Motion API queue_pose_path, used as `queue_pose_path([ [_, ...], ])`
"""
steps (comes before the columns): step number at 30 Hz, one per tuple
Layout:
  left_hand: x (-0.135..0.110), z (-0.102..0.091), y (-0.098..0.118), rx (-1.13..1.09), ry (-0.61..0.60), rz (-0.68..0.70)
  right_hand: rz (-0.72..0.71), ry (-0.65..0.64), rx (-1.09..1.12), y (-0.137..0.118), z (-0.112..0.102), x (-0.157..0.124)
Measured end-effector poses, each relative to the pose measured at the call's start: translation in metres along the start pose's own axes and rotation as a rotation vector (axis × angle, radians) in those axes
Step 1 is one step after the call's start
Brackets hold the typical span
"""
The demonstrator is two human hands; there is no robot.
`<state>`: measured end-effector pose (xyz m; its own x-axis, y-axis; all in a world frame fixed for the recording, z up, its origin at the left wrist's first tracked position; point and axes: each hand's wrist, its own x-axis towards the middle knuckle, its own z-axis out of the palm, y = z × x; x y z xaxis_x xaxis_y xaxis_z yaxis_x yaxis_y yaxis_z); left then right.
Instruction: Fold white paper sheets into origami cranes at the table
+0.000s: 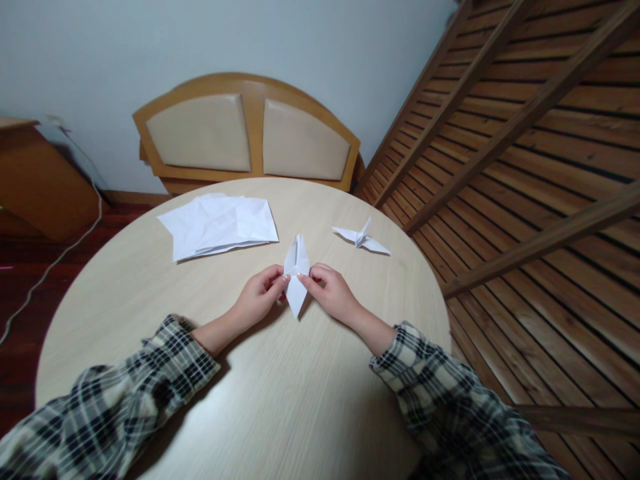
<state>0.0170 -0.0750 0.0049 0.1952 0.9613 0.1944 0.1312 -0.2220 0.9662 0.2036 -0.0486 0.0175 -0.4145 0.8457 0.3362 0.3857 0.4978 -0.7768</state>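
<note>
A white folded paper point(297, 293), long and diamond-shaped with a point at each end, is held just above the middle of the table. My left hand point(261, 293) pinches its left edge between thumb and fingers. On the opposite edge, my right hand point(334, 292) grips it the same way, the thumb lying on the front face. Narrow folded flaps show in the paper's far half. Beyond my right hand rests a finished paper crane point(361, 239) with its wings spread. A stack of creased white paper sheets point(220, 225) lies past my left hand.
The round, light wooden table point(280, 413) stands before a padded headboard point(200, 137) against the wall. A slatted wooden partition point(540, 173) slants along the right side. On the left, a white cable point(63, 257) runs down to the floor near a wooden cabinet point(45, 180).
</note>
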Motion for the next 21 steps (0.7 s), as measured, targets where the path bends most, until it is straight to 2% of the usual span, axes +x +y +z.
queue_pose_path([
  [9,-0.0001,0.0025,-0.0021,-0.108,-0.028,-0.042,-0.024,-0.019,-0.027,0.0022,0.0007,-0.0006],
  [21,-0.0007,0.0016,-0.0049,-0.092,-0.038,-0.026,-0.032,-0.038,-0.009,0.0044,0.0020,-0.0006],
])
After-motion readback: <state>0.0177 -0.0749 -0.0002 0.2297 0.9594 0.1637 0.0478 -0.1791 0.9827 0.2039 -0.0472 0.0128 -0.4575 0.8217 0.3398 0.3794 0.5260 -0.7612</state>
